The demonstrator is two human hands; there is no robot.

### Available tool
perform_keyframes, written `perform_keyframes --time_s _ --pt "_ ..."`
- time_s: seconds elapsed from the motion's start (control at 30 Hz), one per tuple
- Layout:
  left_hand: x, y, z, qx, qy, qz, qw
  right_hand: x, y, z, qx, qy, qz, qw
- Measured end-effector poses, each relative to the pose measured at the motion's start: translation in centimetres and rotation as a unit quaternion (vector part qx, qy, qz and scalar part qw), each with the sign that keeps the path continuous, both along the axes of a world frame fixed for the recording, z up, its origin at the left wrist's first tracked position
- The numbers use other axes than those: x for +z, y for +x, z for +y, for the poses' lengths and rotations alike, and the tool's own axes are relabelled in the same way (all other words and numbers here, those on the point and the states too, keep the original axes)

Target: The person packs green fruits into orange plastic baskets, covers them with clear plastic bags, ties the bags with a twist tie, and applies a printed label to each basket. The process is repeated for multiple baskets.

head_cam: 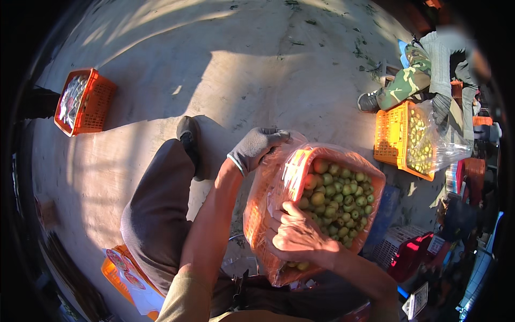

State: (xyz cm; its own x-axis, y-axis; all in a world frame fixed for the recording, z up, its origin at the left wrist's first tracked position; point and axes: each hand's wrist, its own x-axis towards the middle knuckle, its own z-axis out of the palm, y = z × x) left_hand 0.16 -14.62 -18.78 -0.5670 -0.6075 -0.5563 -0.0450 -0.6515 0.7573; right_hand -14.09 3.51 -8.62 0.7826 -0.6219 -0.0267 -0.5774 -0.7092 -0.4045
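Observation:
An orange plastic crate (259, 217), wrapped in clear plastic film (277, 271), sits tilted before me, close to my lap. Small round green fruit (346, 193), possibly jujubes, fill it, a few tinged orange by the light. My left hand (255, 147), in a grey work glove, pinches gathered film at the crate's far left corner. Bare, my right hand (295, 235) lies across the near left rim with its fingers curled on the film. The palm side of the right hand is hidden.
At right, a co-worker's gloved hand (441, 108) touches plastic over a yellow crate (390, 133) of similar fruit. A bagged orange crate (96, 104) stands far left. Printed sheets (128, 277) lie on another crate beside my knee. A grey crate (396, 243) is at lower right.

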Motion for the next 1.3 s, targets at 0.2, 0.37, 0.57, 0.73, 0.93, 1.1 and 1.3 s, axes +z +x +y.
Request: perform_keyframes --time_s 0.2,0.37,0.57,0.73,0.93,1.1,1.3 --pt "-5.5 7.1 10.8 -0.128 -0.068 -0.3 0.943 -2.3 0.9 0.7 0.022 0.097 0.042 0.994" --pt "-8.6 12.2 21.1 -0.241 -0.002 -0.277 0.93 -2.7 2.1 -1.0 -0.005 0.034 -0.041 0.999" --pt "3.9 14.3 23.0 0.034 0.114 -0.151 0.981 -4.9 2.4 -2.8 -0.036 -0.003 -0.002 0.999" --pt "0.1 11.4 14.3 0.226 0.031 -0.025 0.973 -9.1 5.8 -2.0 -0.01 -0.017 0.031 0.999" --pt "-9.6 8.5 7.6 0.205 0.1 0.018 0.973 -4.2 0.1 -3.5 -0.239 -0.045 -0.164 0.956" --pt "-10.6 6.4 3.9 0.162 0.116 -0.048 0.979 -7.5 -27.7 -0.7 -0.614 -0.118 -0.093 0.775" --pt "-1.4 0.4 2.8 0.251 -0.086 -0.093 0.959 -17.1 -43.2 8.3 -0.744 0.314 -0.408 0.427"
